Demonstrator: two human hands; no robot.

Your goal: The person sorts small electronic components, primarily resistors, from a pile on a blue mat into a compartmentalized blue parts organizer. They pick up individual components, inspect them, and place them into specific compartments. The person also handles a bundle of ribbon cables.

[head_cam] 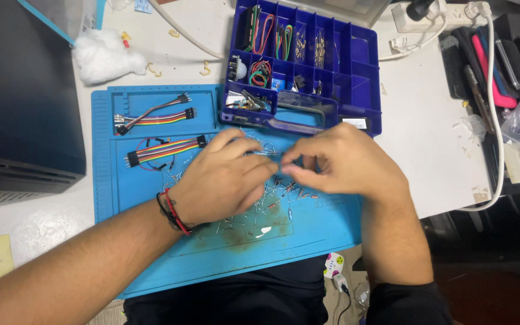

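Pretty cramped: the purple organizer box (356,72) walls off the blue mat's (109,192) far right corner, ribbon jumper cables (164,150) clutter its far left part, loose resistors (284,192) litter the middle. Near edge and left edge strip stay open for passing.

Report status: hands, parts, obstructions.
Left hand and right hand pinch small wire-leaded components over blue mat. Exact grip unclear. Purple organizer box close behind; jumper ribbons left.

Two hands (224,180), three ribbon cables (167,148), one organiser box (356,78)
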